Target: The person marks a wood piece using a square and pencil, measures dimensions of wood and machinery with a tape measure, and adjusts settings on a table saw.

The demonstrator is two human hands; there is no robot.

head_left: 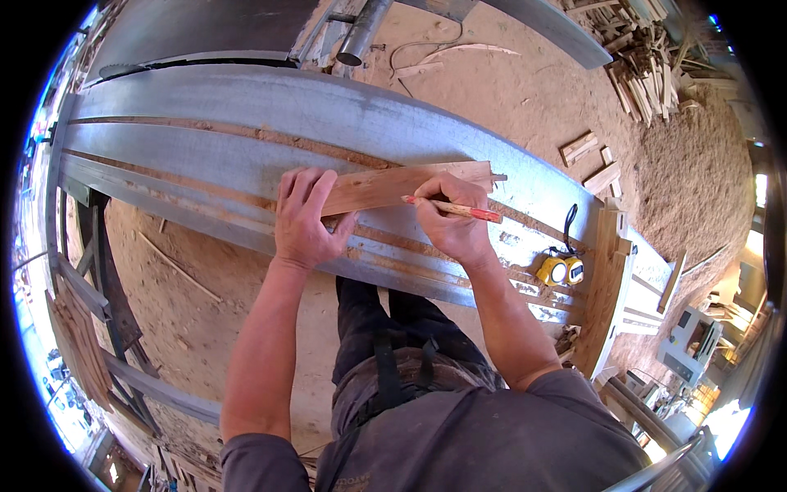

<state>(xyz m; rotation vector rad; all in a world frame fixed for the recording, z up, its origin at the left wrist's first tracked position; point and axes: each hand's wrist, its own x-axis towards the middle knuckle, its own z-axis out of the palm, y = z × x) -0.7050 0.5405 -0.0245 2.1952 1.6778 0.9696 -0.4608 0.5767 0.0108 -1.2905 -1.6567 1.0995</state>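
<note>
A wooden board (377,187) lies across the grey metal saw table (221,156), its right end cut to a small narrow tongue. My left hand (307,215) is closed over the board's left end, fingers on top and thumb along the near edge. In my right hand (455,220) is a red carpenter's pencil (474,212), its tip pointing left, close to the board's near edge. That hand rests by the board's right part. A yellow tape measure (554,270) with a black wrist strap sits on the table to the right of my right hand.
Sawdust fills the table's long grooves. An upright wooden piece (605,287) crosses the table's right part. Beyond it, offcuts (580,148) lie on the dusty floor, with a wood pile (643,78) at the far right. A saw blade (121,70) shows at the far left.
</note>
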